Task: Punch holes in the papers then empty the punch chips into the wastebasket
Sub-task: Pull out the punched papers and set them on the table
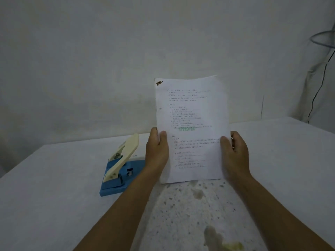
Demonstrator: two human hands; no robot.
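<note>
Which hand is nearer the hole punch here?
Left. The left hand, gripping the papers' left edge, sits just right of the hole punch; the right hand holds the far edge.

Both bare forearms reach forward from the bottom of the view, converging slightly toward the middle. The left hand [157, 148] is raised with its thumb lying forward and its fingers curled out of sight behind. The right hand [234, 153] mirrors it at about the same height, thumb in front, closed in a pinch.
</note>
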